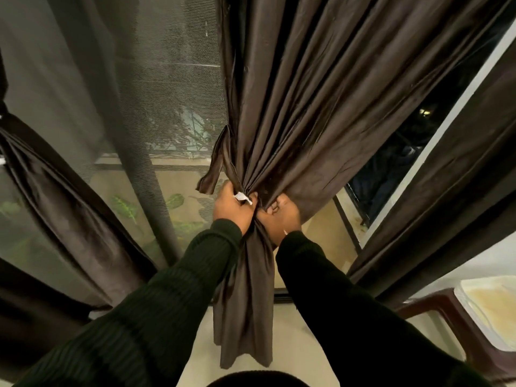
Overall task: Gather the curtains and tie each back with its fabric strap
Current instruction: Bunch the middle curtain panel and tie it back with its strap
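Observation:
A dark brown curtain hangs in the middle of the head view, bunched into a narrow waist at hand height, its lower part dropping to the floor. My left hand grips the left side of the bunch, with a small white tag showing by its fingers. My right hand grips the right side, fingers curled into the folds. The fabric strap, same brown cloth, sticks out to the upper left of my left hand with a loose end. A second brown curtain at the left is gathered.
A mesh screen covers the window behind, with plants outside. A third curtain panel hangs at the right along a white wall. A dark plastic chair with a pale tray on it stands at the lower right.

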